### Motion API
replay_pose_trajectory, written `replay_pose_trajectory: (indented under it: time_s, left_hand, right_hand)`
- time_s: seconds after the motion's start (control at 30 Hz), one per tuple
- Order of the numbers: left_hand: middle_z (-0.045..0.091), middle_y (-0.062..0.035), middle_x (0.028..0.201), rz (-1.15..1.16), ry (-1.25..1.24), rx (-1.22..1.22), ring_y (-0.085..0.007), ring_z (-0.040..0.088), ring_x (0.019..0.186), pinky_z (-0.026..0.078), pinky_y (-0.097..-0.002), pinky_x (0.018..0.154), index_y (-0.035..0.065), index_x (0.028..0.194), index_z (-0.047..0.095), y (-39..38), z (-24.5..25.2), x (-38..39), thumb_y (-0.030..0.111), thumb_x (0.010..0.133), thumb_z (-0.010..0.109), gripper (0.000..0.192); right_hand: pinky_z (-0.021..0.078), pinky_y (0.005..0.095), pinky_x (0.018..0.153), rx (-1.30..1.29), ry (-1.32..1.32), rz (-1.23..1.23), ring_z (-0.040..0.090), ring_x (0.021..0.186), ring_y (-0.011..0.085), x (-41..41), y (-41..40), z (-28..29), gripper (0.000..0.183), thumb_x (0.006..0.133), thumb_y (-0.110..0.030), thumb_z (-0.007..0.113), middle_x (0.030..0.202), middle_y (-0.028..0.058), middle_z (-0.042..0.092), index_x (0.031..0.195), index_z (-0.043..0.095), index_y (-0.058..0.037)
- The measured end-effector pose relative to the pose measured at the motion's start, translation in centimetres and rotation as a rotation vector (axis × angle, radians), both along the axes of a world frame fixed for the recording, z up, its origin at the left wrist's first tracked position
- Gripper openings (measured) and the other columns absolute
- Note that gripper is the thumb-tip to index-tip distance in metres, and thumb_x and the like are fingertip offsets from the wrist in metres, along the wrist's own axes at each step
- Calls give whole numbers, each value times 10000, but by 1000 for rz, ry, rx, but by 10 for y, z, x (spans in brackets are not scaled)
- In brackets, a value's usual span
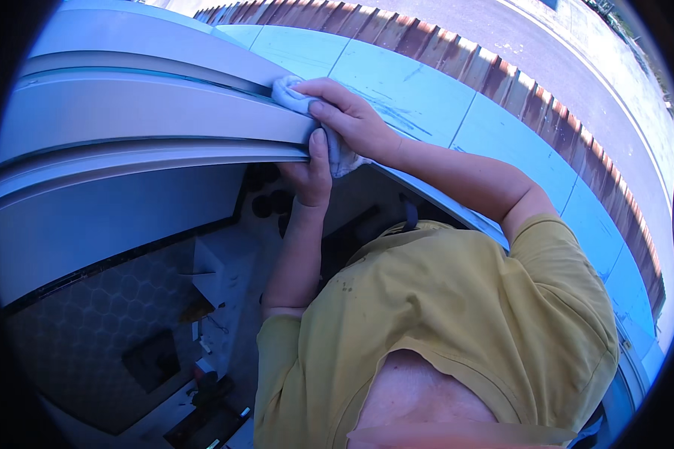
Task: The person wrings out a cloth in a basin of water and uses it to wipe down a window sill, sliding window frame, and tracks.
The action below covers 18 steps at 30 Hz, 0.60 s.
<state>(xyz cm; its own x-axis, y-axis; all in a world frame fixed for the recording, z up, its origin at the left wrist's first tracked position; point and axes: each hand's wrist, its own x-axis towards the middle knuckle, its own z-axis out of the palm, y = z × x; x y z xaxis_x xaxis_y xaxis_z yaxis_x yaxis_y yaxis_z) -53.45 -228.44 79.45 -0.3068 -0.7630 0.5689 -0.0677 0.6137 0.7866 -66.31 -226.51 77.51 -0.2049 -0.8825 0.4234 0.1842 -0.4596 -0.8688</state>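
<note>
My right hand [351,120] grips a crumpled white cloth [293,96] and presses it against the end of a pale window frame [174,106]. Part of the cloth hangs down behind the wrist and beside my left thumb. Just below, my left hand [309,171] holds the frame's lower end, thumb upright on the edge. Its other fingers are mostly hidden under the frame. Long dark grooves run along the frame between its light rails, with a thin glassy edge showing in the upper one.
Outside, pale blue panels [410,84] bear dark scuffs, bordered by rusty corrugated metal sheeting [427,42]. A paved road [539,73] lies beyond. Indoors at lower left are a hexagon-patterned surface [106,320], a dark flat panel [151,359] and a white surface [224,325] with small items.
</note>
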Motion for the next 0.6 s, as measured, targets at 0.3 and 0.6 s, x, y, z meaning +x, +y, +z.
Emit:
replay_pose_trajectory:
  time_s: [0.3, 0.6]
  left_hand:
    - [149, -187, 1464, -186, -237, -134, -302, 214, 1351, 226, -433, 1071, 30, 1436, 142, 2, -18, 58, 333, 848, 609, 810]
    - [261, -133, 1459, -102, -203, 518, -254, 290, 1337, 302, -405, 1056, 25, 1386, 306, 70, -96, 178, 176, 907, 539, 553]
  right_hand:
    - [403, 340, 922, 750, 240, 12, 532, 1037, 253, -20, 96, -68, 293, 907, -128, 491, 1090, 123, 581, 1182, 562, -52]
    - [249, 458, 1058, 436, 1545, -183, 344, 1285, 276, -30, 223, -89, 450, 868, -216, 544, 1320, 112, 433, 1306, 455, -172]
